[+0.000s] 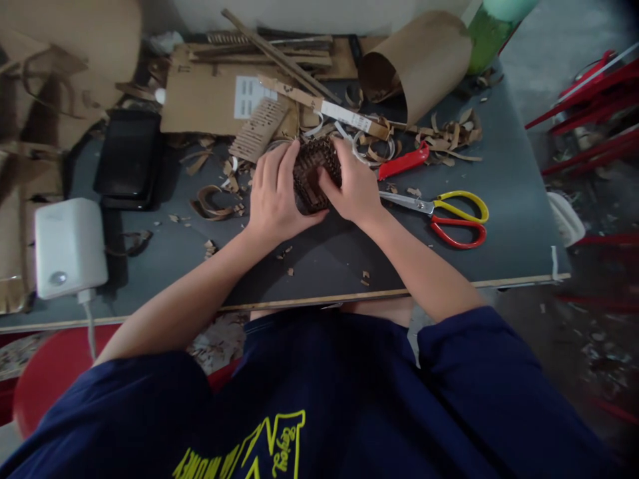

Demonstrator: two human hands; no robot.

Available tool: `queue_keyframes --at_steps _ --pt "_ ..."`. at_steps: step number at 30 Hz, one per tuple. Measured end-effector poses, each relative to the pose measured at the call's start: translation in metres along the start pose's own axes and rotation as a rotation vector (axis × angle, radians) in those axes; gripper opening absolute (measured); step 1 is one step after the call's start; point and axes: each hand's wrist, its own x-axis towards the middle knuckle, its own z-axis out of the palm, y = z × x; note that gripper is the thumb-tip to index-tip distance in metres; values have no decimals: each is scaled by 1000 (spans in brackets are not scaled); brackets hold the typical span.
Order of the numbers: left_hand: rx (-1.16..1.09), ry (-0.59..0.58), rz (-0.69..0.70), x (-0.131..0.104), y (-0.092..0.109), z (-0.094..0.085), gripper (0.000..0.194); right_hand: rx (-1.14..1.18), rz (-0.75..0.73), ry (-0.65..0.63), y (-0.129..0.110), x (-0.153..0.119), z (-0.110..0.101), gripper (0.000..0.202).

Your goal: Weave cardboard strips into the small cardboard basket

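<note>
Both hands hold a small brown cardboard piece with ridged, corrugated walls [310, 174] above the dark table. My left hand [274, 193] wraps its left side, with the thumb along the near edge. On its right side my right hand [357, 183] grips it, the thumb pressed into the hollow middle. A notched cardboard strip [257, 130] lies just beyond my left hand. Beside my right hand are a red-handled cutter [404, 161] and scissors [432, 207] with one yellow and one red handle loop.
A rolled cardboard tube [424, 63] lies at the back right near a green bottle [492, 40]. Flat cardboard [200, 93] and strips lie at the back. A black case [127, 156] and a white power bank [70, 247] with a cable are at left. Cardboard scraps [454, 136] litter the table [514, 219].
</note>
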Motion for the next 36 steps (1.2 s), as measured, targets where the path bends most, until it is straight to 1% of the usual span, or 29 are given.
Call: queue_keyframes --at_steps 4,8,12,16,17,18,21,23,26,28,33,36 --pt "38 -7 -1 -4 0 4 95 18 -1 3 -11 -4 -5 53" --pt "63 31 16 -7 -1 3 92 41 33 -27 -17 -5 -8 49" --pt "63 13 8 -7 1 -1 93 110 -9 -35 -12 -3 -9 47" --pt "35 -21 -1 -7 -2 0 95 250 -46 -80 -2 0 -6 47" --pt "19 -3 12 -7 -5 2 95 286 -46 -82 -1 0 -5 48" --pt "0 42 46 -6 -8 5 96 319 -42 -81 0 0 -4 49" --pt "-66 252 210 -4 -20 15 100 409 -11 -82 0 1 0 53" --pt "-128 302 243 -3 -25 21 99 454 18 -70 -1 0 1 53" --pt "-225 279 203 0 -28 24 94 495 56 -35 -3 0 4 52" --pt "-246 270 198 1 -29 25 93 508 73 -19 -3 0 5 51" --pt "-213 297 259 0 -31 28 97 529 41 0 0 -2 6 58" --pt "-231 307 280 1 -33 31 100 496 46 15 0 -2 5 59"
